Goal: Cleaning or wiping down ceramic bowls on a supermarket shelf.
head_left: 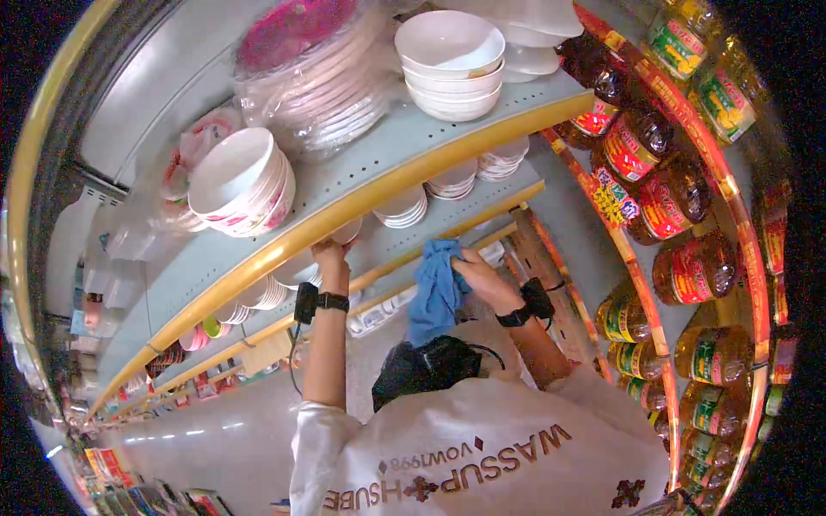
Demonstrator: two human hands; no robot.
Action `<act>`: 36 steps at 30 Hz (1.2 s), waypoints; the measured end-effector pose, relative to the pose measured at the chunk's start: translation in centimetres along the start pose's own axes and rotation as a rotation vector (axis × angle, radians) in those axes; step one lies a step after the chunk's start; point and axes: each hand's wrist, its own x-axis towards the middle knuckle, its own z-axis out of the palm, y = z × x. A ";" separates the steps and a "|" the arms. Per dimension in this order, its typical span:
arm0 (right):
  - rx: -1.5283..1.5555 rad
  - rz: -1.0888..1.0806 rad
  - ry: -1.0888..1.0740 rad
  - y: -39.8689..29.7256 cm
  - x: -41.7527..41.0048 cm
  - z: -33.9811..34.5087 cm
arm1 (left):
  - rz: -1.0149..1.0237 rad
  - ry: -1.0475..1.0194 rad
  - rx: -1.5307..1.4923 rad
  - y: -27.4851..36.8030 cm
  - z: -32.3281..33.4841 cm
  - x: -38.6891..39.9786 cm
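Observation:
My left hand (330, 250) reaches under the front edge of the upper shelf and grips a small white bowl (347, 233). The shelf lip partly hides the fingers and the bowl. In my right hand (476, 269) a crumpled blue cloth (435, 290) hangs down, in front of the lower shelf edges. Stacks of white dishes (401, 208) stand on the shelf to the right of the small bowl, and more stacked white bowls (263, 293) are to its left. Both wrists carry black straps with small devices.
The upper shelf's yellow edge (413, 169) runs above my hands. It bears flowered bowls (242, 184), plain white bowls (452, 71) and plastic-wrapped plates (316, 77). Bottles of oil (694, 267) fill racks at right. A black fabric item (426, 374) lies against my chest.

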 end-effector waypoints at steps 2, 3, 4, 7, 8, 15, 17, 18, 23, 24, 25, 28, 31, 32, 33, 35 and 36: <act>-0.031 0.016 0.074 -1.5 -0.6 -0.2 | 0.010 -0.060 0.040 -0.8 0.2 1.3; -0.028 0.009 0.096 -0.8 -0.4 -1.0 | 0.012 -0.101 0.057 -1.2 1.0 1.9; -0.005 0.034 0.126 -0.1 -0.2 -1.8 | -0.052 -0.096 -0.055 -1.5 1.2 2.7; 0.026 0.038 0.155 0.8 0.0 -2.7 | 0.132 -0.130 0.415 -2.7 -0.5 5.9; 0.030 0.028 0.132 0.8 0.1 -2.1 | 0.387 -0.136 0.994 -3.0 -3.0 7.4; -0.142 -0.092 0.179 2.2 -1.9 -4.7 | 0.204 -0.090 1.129 -2.6 -1.1 9.9; -0.001 -0.024 0.126 -0.2 -3.1 -3.8 | 0.179 -0.074 1.126 -2.4 -1.5 10.0; 0.044 -0.005 0.113 -0.8 -3.6 -3.7 | 0.176 -0.069 1.121 -2.2 -1.3 10.1; 0.140 -0.079 0.212 1.1 -3.6 -4.4 | 0.160 -0.064 1.120 -1.9 -1.0 10.0; 0.135 -0.082 0.204 1.3 -3.5 -4.6 | 0.164 -0.063 1.118 -1.8 -1.0 9.9; 0.084 -0.013 0.181 1.5 -3.6 -4.9 | 0.165 -0.058 1.120 -1.7 -1.0 10.0; 0.047 0.049 0.142 2.3 -3.4 -5.0 | 0.166 -0.054 1.127 -1.6 -0.6 10.1; -0.139 0.052 0.086 5.9 -2.6 -6.7 | 0.172 -0.061 1.137 -1.4 0.0 10.2; -0.247 0.048 0.055 6.2 -2.3 -6.6 | 0.166 -0.063 1.141 -1.5 -0.1 10.1; -0.355 0.041 0.023 6.5 -2.0 -6.4 | 0.167 -0.059 1.143 -1.6 -0.2 9.9; -0.115 0.001 0.063 5.9 -2.2 -5.5 | 0.162 -0.061 1.149 -1.8 -0.3 9.6; -0.042 -0.022 0.065 5.8 -2.1 -5.3 | 0.162 -0.063 1.150 -2.0 -0.1 9.4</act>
